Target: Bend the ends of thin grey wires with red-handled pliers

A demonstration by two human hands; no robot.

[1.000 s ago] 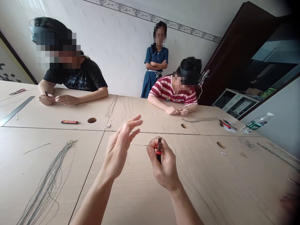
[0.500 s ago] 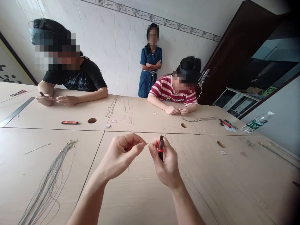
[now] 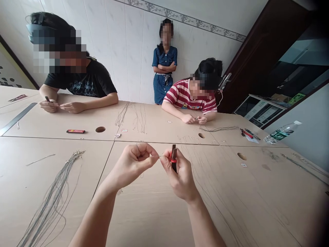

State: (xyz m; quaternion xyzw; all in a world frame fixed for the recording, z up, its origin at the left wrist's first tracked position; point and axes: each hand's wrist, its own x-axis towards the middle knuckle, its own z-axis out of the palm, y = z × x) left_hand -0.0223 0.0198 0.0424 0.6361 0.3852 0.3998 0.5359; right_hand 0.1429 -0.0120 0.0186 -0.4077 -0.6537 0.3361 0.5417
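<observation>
My left hand is closed in a pinch on a thin grey cord, a loop of which runs over the fingers and hangs below them. A short stretch of the cord spans the small gap to my right hand, whose thumb and forefinger pinch its other end. Small pliers with red and black handles are also held in that right hand, jaws pointing up. Most of their handles are hidden by the palm. To the left of my hands, a bundle of grey cords with metal ends lies on the table.
Across the table sit two people, one in a black shirt, one in a striped shirt. A third person stands by the wall. A red-black lighter-like object, red-handled pliers and a water bottle are on the table.
My hands have come slightly closer together, and the pliers have turned a little in my right hand. The pinch on the cord is kept. The head view has shifted slightly.
</observation>
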